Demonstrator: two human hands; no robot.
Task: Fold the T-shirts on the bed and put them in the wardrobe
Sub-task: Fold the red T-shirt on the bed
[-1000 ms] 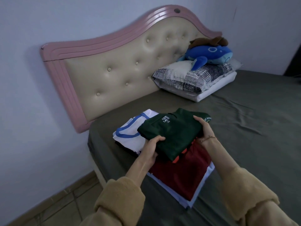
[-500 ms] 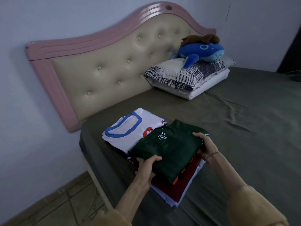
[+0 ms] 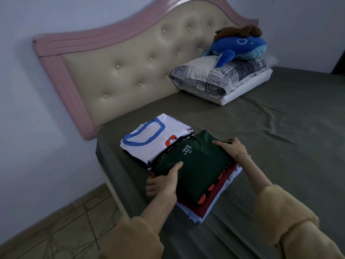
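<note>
A folded dark green T-shirt [image 3: 199, 171] lies on top of a stack with a dark red T-shirt [image 3: 209, 204] and a pale one [image 3: 197, 215] beneath, near the bed's left edge. My left hand [image 3: 166, 182] grips the stack's near left side, thumb on the green shirt, fingers under it. My right hand [image 3: 231, 146] holds the far right side. A folded white T-shirt with a blue collar [image 3: 155, 139] tops a second stack just behind, touching the first.
The grey-green bed sheet [image 3: 280, 165] stretches right. A patterned pillow [image 3: 218, 73] with a blue plush whale [image 3: 240, 47] sits by the padded pink headboard [image 3: 130, 71]. Tiled floor [image 3: 61, 227] lies at lower left.
The green T-shirt has come down onto the red stack. My left hand's fingers have slid under the stack's edge; both hands stay on its sides.
</note>
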